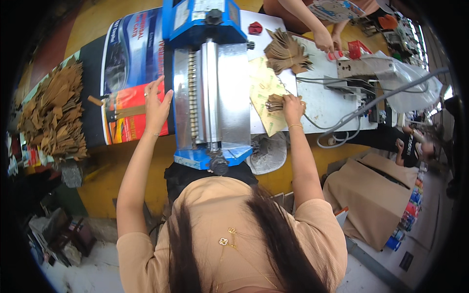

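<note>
A blue-framed roller machine [211, 93] with shiny metal rollers stands right in front of me. To its left, my left hand [157, 108] hovers or rests at the edge of a printed sheet [132, 58], fingers stretched and apart, holding nothing I can see. Beside that hand a flat brown strip [130, 111] lies on the sheet's red part. On the machine's right, my right hand [294, 108] has its fingers closed on the end of a small stack of brown strips [276, 102]. That stack lies over a yellowish patterned paper [263, 87].
A large heap of brown pieces [56, 112] covers the table's left end. A fanned brown bundle [288, 52] lies farther right, near another person's hands [328, 43] holding something red. Cables [342, 122] run over the white table. A brown-covered box [373, 195] stands at lower right.
</note>
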`<state>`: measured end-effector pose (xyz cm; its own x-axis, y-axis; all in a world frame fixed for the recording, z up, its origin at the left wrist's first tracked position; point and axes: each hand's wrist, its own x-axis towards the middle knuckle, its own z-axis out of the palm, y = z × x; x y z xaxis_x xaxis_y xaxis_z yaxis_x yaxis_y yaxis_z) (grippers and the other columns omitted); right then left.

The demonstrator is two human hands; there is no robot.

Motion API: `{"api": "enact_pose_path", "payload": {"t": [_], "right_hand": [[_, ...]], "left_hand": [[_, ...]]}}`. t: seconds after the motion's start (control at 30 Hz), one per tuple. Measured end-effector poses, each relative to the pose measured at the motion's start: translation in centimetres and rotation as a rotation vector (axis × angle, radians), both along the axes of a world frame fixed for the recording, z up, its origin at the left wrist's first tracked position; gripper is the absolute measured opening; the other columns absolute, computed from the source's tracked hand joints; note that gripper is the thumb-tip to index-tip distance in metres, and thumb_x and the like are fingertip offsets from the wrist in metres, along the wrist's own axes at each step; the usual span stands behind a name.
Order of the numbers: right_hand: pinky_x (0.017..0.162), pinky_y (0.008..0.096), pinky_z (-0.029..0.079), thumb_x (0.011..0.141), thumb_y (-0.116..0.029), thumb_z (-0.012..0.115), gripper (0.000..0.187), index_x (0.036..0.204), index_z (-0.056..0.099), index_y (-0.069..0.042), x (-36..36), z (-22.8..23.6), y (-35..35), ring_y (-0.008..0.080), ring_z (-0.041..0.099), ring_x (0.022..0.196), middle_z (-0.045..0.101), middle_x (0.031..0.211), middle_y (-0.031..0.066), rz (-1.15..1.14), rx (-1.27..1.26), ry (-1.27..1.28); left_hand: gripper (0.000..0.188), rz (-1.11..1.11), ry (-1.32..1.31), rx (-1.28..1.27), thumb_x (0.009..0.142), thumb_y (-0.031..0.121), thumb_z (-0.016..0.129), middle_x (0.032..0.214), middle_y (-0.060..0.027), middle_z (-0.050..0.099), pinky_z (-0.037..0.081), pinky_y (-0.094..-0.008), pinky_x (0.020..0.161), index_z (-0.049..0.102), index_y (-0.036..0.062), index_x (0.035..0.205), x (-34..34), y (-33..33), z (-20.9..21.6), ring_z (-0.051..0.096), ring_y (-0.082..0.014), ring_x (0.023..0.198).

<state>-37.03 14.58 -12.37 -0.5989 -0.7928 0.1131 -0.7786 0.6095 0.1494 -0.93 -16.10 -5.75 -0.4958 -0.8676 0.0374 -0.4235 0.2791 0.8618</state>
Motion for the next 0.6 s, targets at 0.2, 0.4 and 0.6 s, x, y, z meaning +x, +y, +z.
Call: {"api": "enact_pose_path", "payload": {"t": [0.2,0.4,0.6], "right_hand": [[0.077,0.0392,0.043,0.078,-0.016,0.067,0.010,0.087,0.065,-0.011,0.3,1.1,0.1,0.0238,0.062,0.086,0.066,0.091,0.0030,0.026,-0.132,-0.051],[0.068,0.0369,0.048,0.080,-0.008,0.065,0.009,0.080,0.056,-0.006,0.5,4.4,-1.2,0.0256,0.062,0.072,0.064,0.077,0.0090,-0.083,-0.385,-0.213],[0.057,0.0234,0.047,0.087,-0.009,0.064,0.014,0.096,0.057,0.000,2.8,8.7,-6.7,0.0071,0.060,0.064,0.061,0.074,0.0019,-0.144,-0.722,-1.154]], "left_hand": [[0.050,-0.010,0.043,0.034,0.084,0.016,0.064,0.122,-0.0107,0.045,0.041,-0.0337,0.089,0.049,0.0126,0.132,-1.6,1.0,0.5,0.048,-0.0212,0.099],[0.044,0.030,0.199,0.206,0.086,0.012,0.062,0.114,-0.0102,0.050,0.045,-0.0290,0.081,0.051,0.0080,0.128,-1.8,1.0,-0.3,0.052,-0.0154,0.091],[0.028,-0.004,0.372,0.716,0.093,0.013,0.055,0.096,-0.0048,0.062,0.046,-0.0235,0.075,0.057,-0.0002,0.117,-2.4,0.7,-0.7,0.058,-0.0105,0.084]]}}
